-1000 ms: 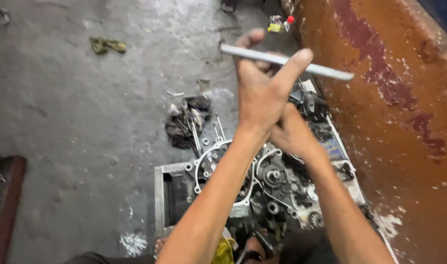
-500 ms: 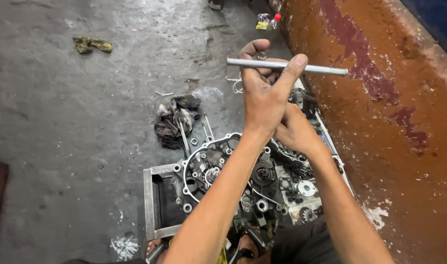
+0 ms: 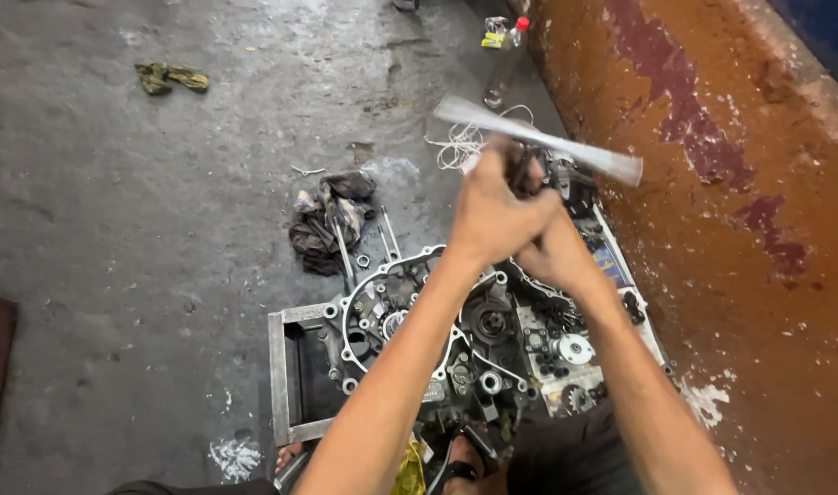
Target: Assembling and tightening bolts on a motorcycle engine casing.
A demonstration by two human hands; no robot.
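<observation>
Floor: grey, stained concrete (image 3: pixel 116 211) is spreading out to the left of both hands, with white scuff marks below them.
Wall: a rust-orange painted wall (image 3: pixel 712 183) with flaking patches is running along the right side of the hands.
Left hand: the left hand (image 3: pixel 494 213) is being held clenched around the middle of a metal rod, its back turned to the camera.
Right hand: the right hand (image 3: pixel 552 255) is being pressed against the left one from below and to the right; its fingers are hidden, so it cannot be told whether anything is being gripped.
Metal rod: the metal rod (image 3: pixel 611 163) is being held level above the engine, blurred, and is sticking out to either side of the left fist.
Engine case: an opened engine case (image 3: pixel 391 307) with gears and bolt holes is lying directly beneath the forearms, on a metal frame (image 3: pixel 279 376).
Rag: a dark oily rag (image 3: pixel 327 220) is lying on the floor just left of the hands.
String: a tangle of white string (image 3: pixel 460 147) is lying just beyond the left hand.
Bottle: a clear bottle with a red cap (image 3: pixel 509 60) is standing by the wall, well beyond the hands.
Cloth scrap: a small greenish cloth scrap (image 3: pixel 169 77) is lying far to the left.
</observation>
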